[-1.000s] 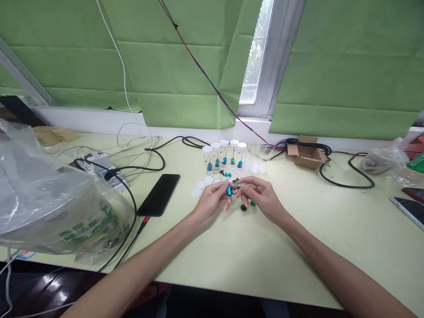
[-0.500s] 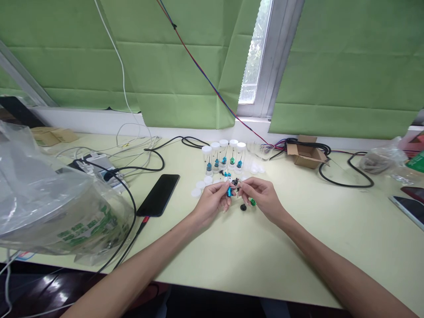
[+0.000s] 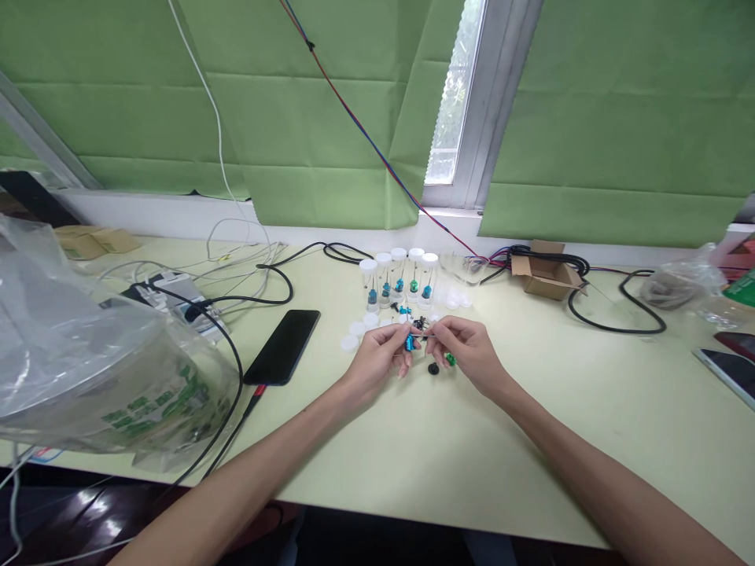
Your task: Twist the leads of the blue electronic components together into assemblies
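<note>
My left hand [image 3: 382, 350] pinches a small shiny blue part [image 3: 409, 342] between thumb and fingers. From the right, my right hand [image 3: 463, 346] comes close, its thumb and forefinger closed on a thin rod [image 3: 423, 336] that spans the gap to the blue part. Whether the rod joins the part is too small to tell. Just beyond the fingers lie small black pieces [image 3: 420, 323] and another blue piece [image 3: 404, 311]. A black round piece [image 3: 433, 369] and a green piece [image 3: 451, 359] rest below my right hand.
Several clear white-capped tubes [image 3: 399, 271] holding blue or green parts stand behind my hands. White caps [image 3: 350, 343] lie to the left. A phone [image 3: 282, 347], a large plastic bag [image 3: 106, 346], black cables [image 3: 283, 275] and an open cardboard box [image 3: 546, 277] surround the work area.
The thin rod now lies nearly level between my hands, where it was less distinct before. My fingers have shifted only slightly; the tubes and loose pieces stay put.
</note>
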